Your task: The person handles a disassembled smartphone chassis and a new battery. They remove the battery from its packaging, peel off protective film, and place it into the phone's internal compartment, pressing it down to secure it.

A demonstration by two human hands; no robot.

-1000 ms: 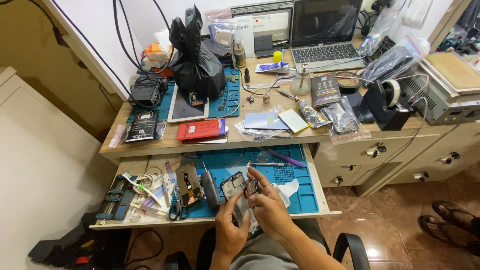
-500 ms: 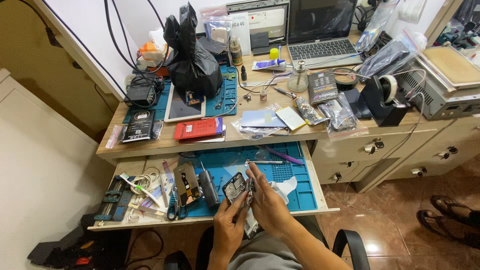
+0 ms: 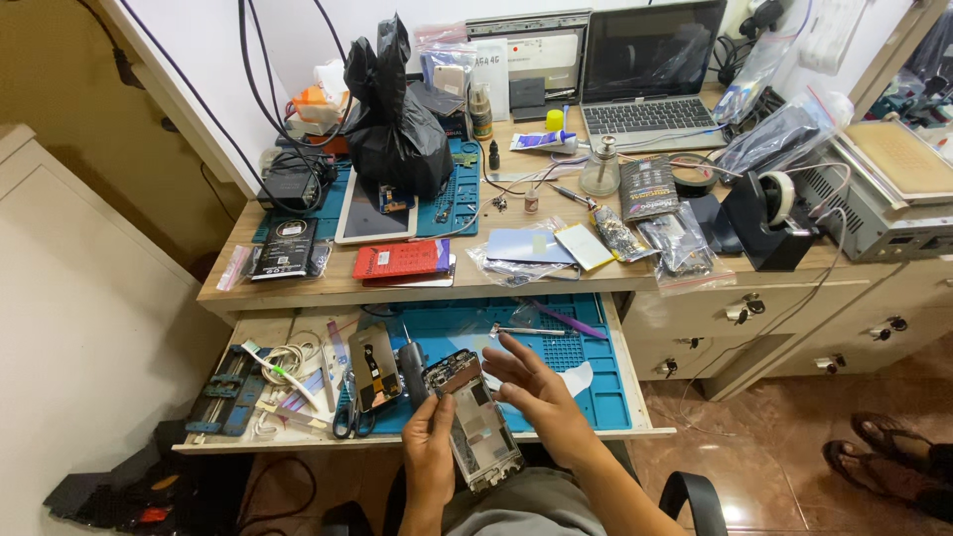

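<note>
A: Gripping the opened phone [image 3: 475,422] along its left edge, your left hand [image 3: 429,445] has the fingers curled shut on the frame, thumb on top. It sits just above the near lip of the pulled-out drawer [image 3: 650,429].

B: And my other hand?

A: Your right hand [image 3: 537,392] hovers just right of the phone's top end, fingers spread and loose, holding nothing that I can see. Bring the fingertips down lightly; I judge the exposed board at the far end is the delicate part.

B: Tools?

A: The tweezers [image 3: 526,331] lie on the blue mat [image 3: 596,387], just beyond your right hand. A second phone [image 3: 373,366] and a small screwdriver [image 3: 411,365] lie to the left. Keep the phone over the mat so loose parts land there.
</note>
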